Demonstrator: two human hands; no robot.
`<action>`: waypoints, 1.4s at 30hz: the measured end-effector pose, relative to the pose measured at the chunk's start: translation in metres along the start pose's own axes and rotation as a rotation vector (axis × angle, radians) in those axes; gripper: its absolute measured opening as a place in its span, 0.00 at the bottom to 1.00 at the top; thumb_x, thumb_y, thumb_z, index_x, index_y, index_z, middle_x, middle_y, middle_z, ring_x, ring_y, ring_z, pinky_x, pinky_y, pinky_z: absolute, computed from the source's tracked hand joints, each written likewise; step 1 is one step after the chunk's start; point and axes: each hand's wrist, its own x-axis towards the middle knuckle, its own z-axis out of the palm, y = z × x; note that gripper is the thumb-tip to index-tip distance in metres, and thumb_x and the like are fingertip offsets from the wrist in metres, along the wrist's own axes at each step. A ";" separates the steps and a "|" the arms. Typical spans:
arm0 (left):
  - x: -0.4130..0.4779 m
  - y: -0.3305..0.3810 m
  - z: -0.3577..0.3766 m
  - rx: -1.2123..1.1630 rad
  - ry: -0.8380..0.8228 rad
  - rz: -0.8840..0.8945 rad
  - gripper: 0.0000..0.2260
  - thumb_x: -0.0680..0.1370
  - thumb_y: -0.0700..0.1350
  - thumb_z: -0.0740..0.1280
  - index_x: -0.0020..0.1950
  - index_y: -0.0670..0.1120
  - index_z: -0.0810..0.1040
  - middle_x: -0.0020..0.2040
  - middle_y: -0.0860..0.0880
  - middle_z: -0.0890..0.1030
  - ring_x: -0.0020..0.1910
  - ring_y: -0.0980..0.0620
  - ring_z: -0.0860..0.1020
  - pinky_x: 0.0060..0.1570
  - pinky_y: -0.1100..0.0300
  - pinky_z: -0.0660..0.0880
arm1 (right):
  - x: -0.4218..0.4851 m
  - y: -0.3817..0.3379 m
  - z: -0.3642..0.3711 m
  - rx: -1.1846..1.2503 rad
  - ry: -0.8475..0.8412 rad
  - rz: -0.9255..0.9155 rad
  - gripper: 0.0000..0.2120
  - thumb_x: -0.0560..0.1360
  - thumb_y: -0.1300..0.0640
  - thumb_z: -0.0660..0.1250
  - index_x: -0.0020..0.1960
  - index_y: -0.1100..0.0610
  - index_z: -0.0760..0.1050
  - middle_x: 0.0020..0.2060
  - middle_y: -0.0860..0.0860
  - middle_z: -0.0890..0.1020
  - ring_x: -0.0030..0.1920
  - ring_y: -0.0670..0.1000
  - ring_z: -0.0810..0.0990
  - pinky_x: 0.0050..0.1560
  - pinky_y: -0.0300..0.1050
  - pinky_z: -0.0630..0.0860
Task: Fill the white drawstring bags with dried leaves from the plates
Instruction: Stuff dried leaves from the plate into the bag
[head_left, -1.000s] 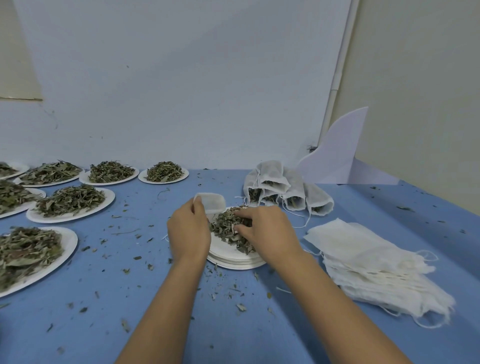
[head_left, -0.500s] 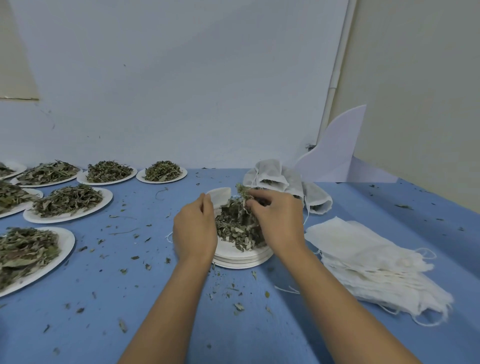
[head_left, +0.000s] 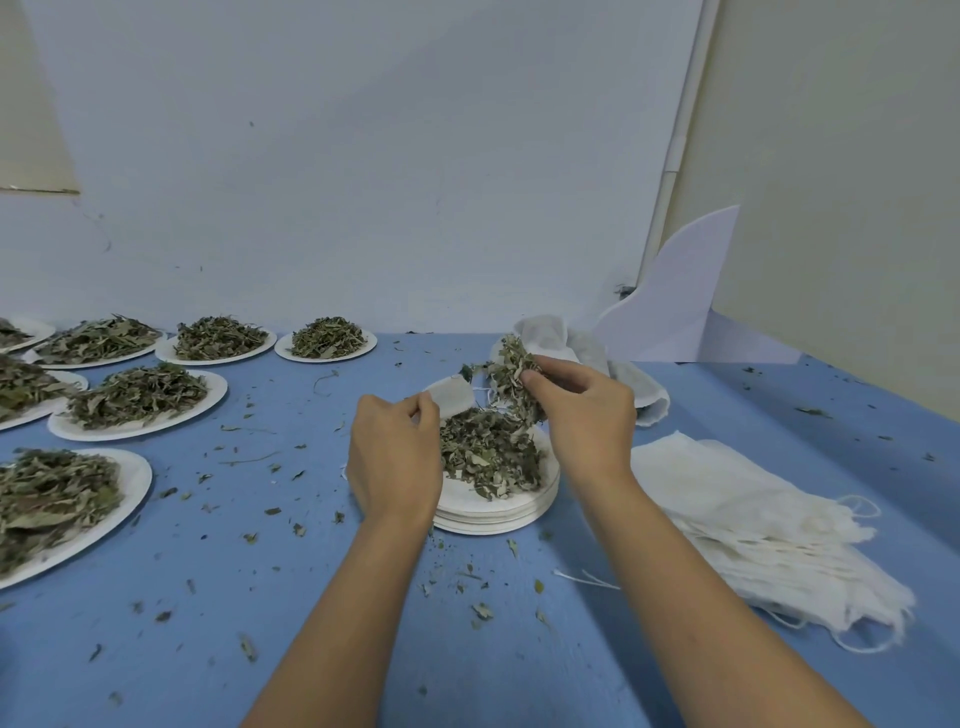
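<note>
Right hand (head_left: 584, 410) pinches leaves (head_left: 511, 376) — left hand (head_left: 395, 452) holds bag (head_left: 454, 397)

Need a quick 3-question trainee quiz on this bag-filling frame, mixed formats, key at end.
1. True or false: the right hand grips a clump of dried leaves above the stacked plates.
2. The left hand pinches: A) a plate rim, B) a white bag, C) a loose string.
3. Fill in: the pile of empty bags lies on the person's ____ side.
Key: 1 true; 2 B; 3 right.
</note>
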 end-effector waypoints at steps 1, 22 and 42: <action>0.000 0.001 0.001 0.006 0.001 0.006 0.19 0.82 0.50 0.58 0.42 0.41 0.81 0.38 0.43 0.68 0.26 0.53 0.62 0.25 0.61 0.55 | -0.001 -0.001 0.001 0.003 -0.003 -0.011 0.09 0.70 0.58 0.74 0.50 0.53 0.84 0.41 0.43 0.84 0.42 0.38 0.82 0.46 0.31 0.77; -0.006 0.008 0.003 -0.261 -0.036 0.061 0.09 0.79 0.43 0.63 0.55 0.45 0.82 0.46 0.52 0.80 0.44 0.57 0.76 0.38 0.76 0.67 | -0.022 0.020 0.015 -0.648 -0.393 -0.526 0.11 0.74 0.62 0.66 0.55 0.58 0.81 0.50 0.52 0.82 0.53 0.51 0.77 0.55 0.38 0.68; -0.013 0.002 0.006 0.043 0.003 0.418 0.07 0.77 0.43 0.64 0.51 0.50 0.82 0.47 0.52 0.78 0.39 0.51 0.77 0.35 0.60 0.67 | -0.015 0.017 0.011 -0.542 -0.295 -0.385 0.10 0.71 0.63 0.66 0.50 0.56 0.83 0.46 0.50 0.83 0.48 0.48 0.79 0.51 0.40 0.73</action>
